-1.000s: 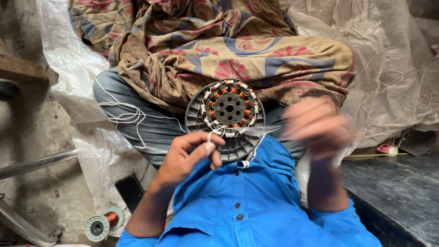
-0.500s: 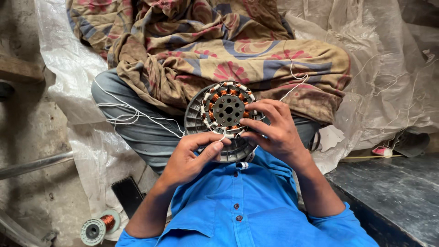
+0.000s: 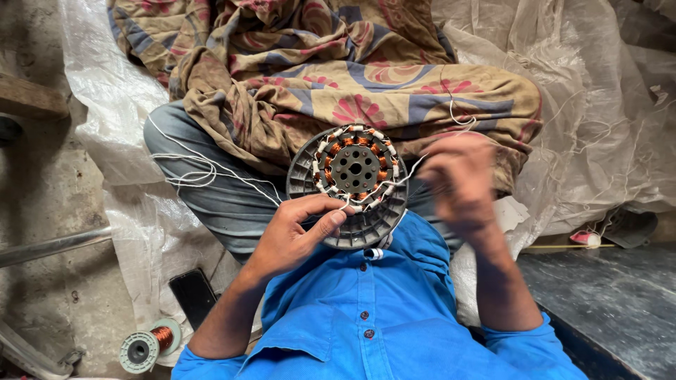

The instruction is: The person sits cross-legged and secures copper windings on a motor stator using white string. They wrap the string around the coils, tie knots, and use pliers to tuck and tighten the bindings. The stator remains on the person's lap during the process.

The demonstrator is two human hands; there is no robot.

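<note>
Stator (image 3: 354, 169) on lap, ringed with copper coils.
Left hand (image 3: 296, 236) pinches its lower rim; right hand (image 3: 458, 176) blurred, grip on white thread (image 3: 211, 169) unclear.

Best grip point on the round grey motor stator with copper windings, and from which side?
Take the round grey motor stator with copper windings by its ribbed outer rim, from the lower left as the left hand does. It is probably safest: the rim is bare, while windings and white thread crowd the centre.
</note>
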